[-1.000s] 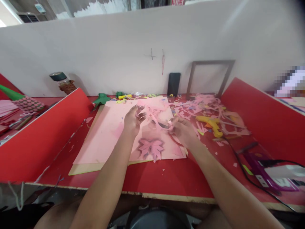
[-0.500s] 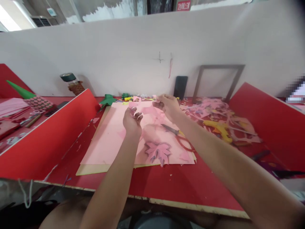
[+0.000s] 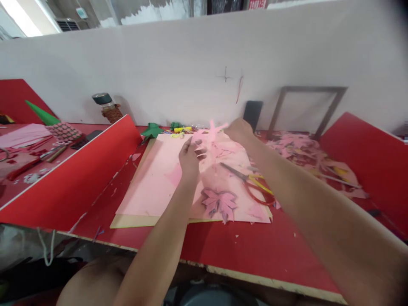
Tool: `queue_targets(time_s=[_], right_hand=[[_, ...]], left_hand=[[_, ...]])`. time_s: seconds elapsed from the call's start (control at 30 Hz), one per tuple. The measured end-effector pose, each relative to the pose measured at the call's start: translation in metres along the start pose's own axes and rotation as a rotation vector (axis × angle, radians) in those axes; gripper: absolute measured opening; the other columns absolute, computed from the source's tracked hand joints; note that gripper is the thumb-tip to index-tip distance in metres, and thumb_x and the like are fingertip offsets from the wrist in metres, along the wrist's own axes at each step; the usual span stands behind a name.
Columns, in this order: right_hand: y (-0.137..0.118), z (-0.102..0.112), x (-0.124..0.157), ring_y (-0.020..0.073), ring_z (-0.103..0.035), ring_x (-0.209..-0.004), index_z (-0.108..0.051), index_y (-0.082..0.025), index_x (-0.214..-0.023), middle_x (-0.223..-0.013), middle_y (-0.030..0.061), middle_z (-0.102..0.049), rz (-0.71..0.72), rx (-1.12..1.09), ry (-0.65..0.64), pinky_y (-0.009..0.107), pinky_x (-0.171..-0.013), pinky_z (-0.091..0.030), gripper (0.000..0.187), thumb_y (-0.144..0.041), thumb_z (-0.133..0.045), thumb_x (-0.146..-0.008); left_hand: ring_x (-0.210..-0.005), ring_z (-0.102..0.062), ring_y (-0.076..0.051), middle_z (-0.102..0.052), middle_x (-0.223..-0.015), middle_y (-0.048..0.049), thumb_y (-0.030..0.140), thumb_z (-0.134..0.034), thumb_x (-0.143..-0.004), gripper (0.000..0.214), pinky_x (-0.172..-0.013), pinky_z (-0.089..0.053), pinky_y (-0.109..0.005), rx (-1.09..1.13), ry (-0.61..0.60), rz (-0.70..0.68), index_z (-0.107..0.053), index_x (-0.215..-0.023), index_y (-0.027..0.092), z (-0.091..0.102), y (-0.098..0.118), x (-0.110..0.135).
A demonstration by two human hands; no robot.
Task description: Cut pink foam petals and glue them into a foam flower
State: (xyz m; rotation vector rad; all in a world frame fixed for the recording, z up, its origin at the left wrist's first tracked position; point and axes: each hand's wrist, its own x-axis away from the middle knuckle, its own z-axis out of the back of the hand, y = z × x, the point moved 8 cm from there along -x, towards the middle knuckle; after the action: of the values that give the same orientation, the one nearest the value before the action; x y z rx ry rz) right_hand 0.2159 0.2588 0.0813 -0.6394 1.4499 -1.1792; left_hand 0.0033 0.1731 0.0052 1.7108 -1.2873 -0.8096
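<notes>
Above the pink sheet (image 3: 153, 178), two hands share one pink paper cutout (image 3: 213, 132).
The left hand (image 3: 190, 156) pinches its near edge and the right hand (image 3: 239, 130) grips the far side, so the two sit close together, both clamped on it. It is thin and pale pink, with spiky points sticking up, held just off the sheet. Red-handled scissors (image 3: 251, 182) and a darker leaf cutout (image 3: 219, 202) lie nearby on the sheet.

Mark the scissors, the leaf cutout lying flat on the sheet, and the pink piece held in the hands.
scissors (image 3: 232, 171): head view, on the metal blade.
leaf cutout (image 3: 219, 203): head view, centre of the leaf.
pink piece (image 3: 212, 128): head view, upper tip between the hands.
</notes>
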Motion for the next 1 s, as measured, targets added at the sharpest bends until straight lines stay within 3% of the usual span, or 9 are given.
queue_targets(time_s=[0.07, 0.13, 0.2, 0.3, 0.4, 0.5, 0.63, 0.83, 1.0], right_hand=[[-0.004, 0.025, 0.02, 0.025, -0.063, -0.083, -0.053, -0.021, -0.051, -0.058, 0.0018, -0.054, 0.005, 0.092, 0.04, 0.038, -0.081, -0.047, 0.028, -0.006, -0.074, -0.061], [-0.02, 0.05, 0.047, 0.02, -0.059, -0.072, -0.063, -0.02, -0.06, -0.061, 0.0005, -0.057, 0.089, 0.197, 0.116, 0.034, -0.074, -0.047, 0.015, -0.017, -0.069, -0.073], [-0.029, 0.067, 0.079, 0.016, -0.055, -0.063, -0.068, -0.021, -0.068, -0.062, -0.0011, -0.059, 0.101, 0.09, 0.139, 0.031, -0.065, -0.045, 0.013, -0.023, -0.064, -0.08], [-0.03, 0.071, 0.125, 0.0163, -0.063, -0.078, -0.067, -0.022, -0.067, -0.093, 0.0026, -0.072, 0.134, -0.001, 0.065, 0.029, -0.069, -0.047, 0.012, -0.024, -0.067, -0.079], [-0.014, 0.067, 0.153, 0.0194, -0.066, -0.092, -0.068, -0.022, -0.067, -0.1, 0.0038, -0.074, 0.113, -0.029, 0.008, 0.031, -0.08, -0.047, 0.011, -0.022, -0.068, -0.078], [0.007, 0.069, 0.163, 0.0206, -0.066, -0.095, -0.07, -0.023, -0.069, -0.099, 0.0048, -0.074, 0.048, -0.086, 0.086, 0.032, -0.08, -0.047, 0.011, -0.027, -0.07, -0.079], [0.018, 0.067, 0.165, 0.0209, -0.065, -0.099, -0.072, -0.022, -0.071, -0.104, 0.0059, -0.072, 0.013, -0.097, 0.157, 0.031, -0.081, -0.046, 0.011, -0.031, -0.074, -0.078], [0.019, 0.068, 0.168, 0.0155, -0.058, -0.068, -0.069, -0.024, -0.071, -0.069, -0.0017, -0.066, -0.002, -0.112, 0.199, 0.03, -0.07, -0.045, 0.011, -0.025, -0.068, -0.082], [0.015, 0.075, 0.165, 0.0145, -0.054, -0.062, -0.067, -0.024, -0.067, -0.065, -0.0027, -0.064, -0.009, -0.089, 0.213, 0.03, -0.064, -0.043, 0.012, -0.023, -0.068, -0.079]], left_hand=[[-0.064, -0.065, -0.011, -0.072, -0.111, -0.0055, 0.022, -0.062, -0.079, 0.03, -0.055, -0.049, -0.023, -0.085, -0.121, 0.02, -0.067, -0.109, 0.022, -0.013, -0.004, 0.006], [-0.062, -0.065, -0.011, -0.074, -0.107, -0.0057, 0.023, -0.063, -0.078, 0.026, -0.054, -0.049, -0.023, -0.175, -0.238, 0.046, -0.069, -0.103, 0.02, -0.026, -0.009, 0.013], [-0.059, -0.064, -0.011, -0.076, -0.101, -0.006, 0.026, -0.064, -0.077, 0.022, -0.053, -0.048, -0.022, -0.229, -0.331, 0.07, -0.07, -0.097, 0.019, -0.035, -0.015, 0.02], [-0.057, -0.063, -0.012, -0.076, -0.09, -0.0058, 0.03, -0.066, -0.076, 0.024, -0.052, -0.047, -0.022, -0.255, -0.453, 0.102, -0.071, -0.097, 0.019, -0.048, -0.022, 0.03], [-0.05, -0.059, -0.01, -0.075, -0.081, -0.0059, 0.032, -0.068, -0.076, 0.021, -0.048, -0.043, -0.022, -0.315, -0.547, 0.109, -0.071, -0.09, 0.017, -0.058, -0.028, 0.038], [-0.05, -0.057, -0.009, -0.074, -0.08, -0.006, 0.034, -0.072, -0.075, 0.019, -0.048, -0.042, -0.022, -0.331, -0.555, 0.106, -0.07, -0.08, 0.016, -0.061, -0.031, 0.041], [-0.056, -0.059, -0.01, -0.068, -0.072, -0.002, 0.033, -0.076, -0.073, 0.018, -0.051, -0.043, -0.02, -0.243, -0.478, 0.188, -0.067, -0.075, 0.017, -0.061, -0.038, 0.045], [-0.06, -0.059, -0.012, -0.068, -0.083, -0.0045, 0.031, -0.072, -0.073, 0.017, -0.054, -0.05, -0.024, -0.167, -0.5, 0.321, -0.062, -0.074, 0.018, -0.066, -0.047, 0.056], [-0.055, -0.057, -0.012, -0.068, -0.076, -0.0032, 0.025, -0.073, -0.071, 0.015, -0.052, -0.048, -0.024, -0.279, -0.539, 0.272, -0.07, -0.083, 0.017, -0.065, -0.042, 0.052]])
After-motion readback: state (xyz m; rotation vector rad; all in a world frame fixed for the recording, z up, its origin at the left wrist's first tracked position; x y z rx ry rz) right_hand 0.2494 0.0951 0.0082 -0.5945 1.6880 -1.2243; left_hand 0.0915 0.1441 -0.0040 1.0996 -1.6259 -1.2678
